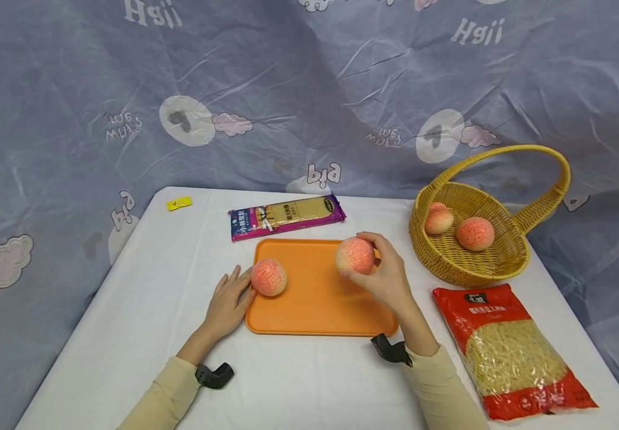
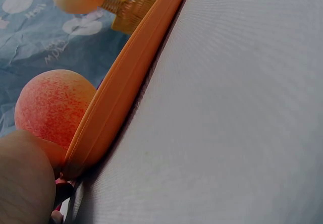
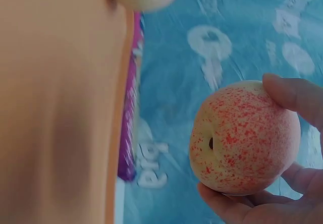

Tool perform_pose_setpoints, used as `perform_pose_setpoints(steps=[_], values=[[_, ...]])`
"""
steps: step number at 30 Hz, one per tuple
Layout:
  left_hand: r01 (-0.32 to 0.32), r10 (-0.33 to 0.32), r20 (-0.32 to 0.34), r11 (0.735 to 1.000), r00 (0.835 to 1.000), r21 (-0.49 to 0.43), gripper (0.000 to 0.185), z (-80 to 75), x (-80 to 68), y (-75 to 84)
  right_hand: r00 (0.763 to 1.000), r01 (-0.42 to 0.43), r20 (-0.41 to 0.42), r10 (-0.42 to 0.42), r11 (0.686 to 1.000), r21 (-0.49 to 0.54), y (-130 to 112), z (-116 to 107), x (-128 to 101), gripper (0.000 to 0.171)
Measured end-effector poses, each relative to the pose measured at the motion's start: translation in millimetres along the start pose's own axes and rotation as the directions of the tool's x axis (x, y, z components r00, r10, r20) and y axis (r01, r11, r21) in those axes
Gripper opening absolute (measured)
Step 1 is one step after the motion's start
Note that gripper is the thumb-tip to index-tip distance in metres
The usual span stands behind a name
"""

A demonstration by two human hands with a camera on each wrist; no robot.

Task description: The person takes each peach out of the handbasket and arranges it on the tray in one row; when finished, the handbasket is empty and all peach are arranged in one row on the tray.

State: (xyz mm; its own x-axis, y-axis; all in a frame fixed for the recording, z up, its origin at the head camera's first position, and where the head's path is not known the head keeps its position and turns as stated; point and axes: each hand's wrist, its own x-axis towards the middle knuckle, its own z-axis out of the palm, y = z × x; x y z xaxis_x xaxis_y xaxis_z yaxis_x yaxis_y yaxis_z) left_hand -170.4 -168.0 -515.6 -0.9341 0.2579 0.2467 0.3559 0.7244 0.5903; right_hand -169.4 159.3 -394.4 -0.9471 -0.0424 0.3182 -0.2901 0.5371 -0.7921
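Over the right half of an orange tray, my right hand grips a pink-and-cream peach between thumb and fingers. The right wrist view shows that peach held off the tray, its small dark stem dimple facing the camera. A second peach rests on the tray's left side. At the tray's left edge lies my left hand, fingers spread and fairly straight, fingertips beside that peach. In the left wrist view the thumb side of the hand is close to the peach and tray rim.
A yellow wicker basket with a tall handle holds two peaches at the right. Below it lies a red pasta bag. Behind the tray is a purple noodle packet; a small yellow packet sits at the far left.
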Motion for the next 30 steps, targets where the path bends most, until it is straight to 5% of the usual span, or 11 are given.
perform_pose_setpoints(steps=[15, 30], values=[[0.005, -0.005, 0.004, 1.0, 1.0, -0.002, 0.052, -0.8, -0.2, 0.3, 0.976, 0.044, 0.214, -0.034, 0.998, -0.042, 0.7, 74.1, 4.6, 0.066], [-0.001, 0.001, -0.005, 1.0, 1.0, 0.004, 0.052, -0.7, -0.4, 0.4, 0.955, 0.002, 0.296, 0.016, 0.998, -0.061, 11.8, 92.7, 4.5, 0.071]])
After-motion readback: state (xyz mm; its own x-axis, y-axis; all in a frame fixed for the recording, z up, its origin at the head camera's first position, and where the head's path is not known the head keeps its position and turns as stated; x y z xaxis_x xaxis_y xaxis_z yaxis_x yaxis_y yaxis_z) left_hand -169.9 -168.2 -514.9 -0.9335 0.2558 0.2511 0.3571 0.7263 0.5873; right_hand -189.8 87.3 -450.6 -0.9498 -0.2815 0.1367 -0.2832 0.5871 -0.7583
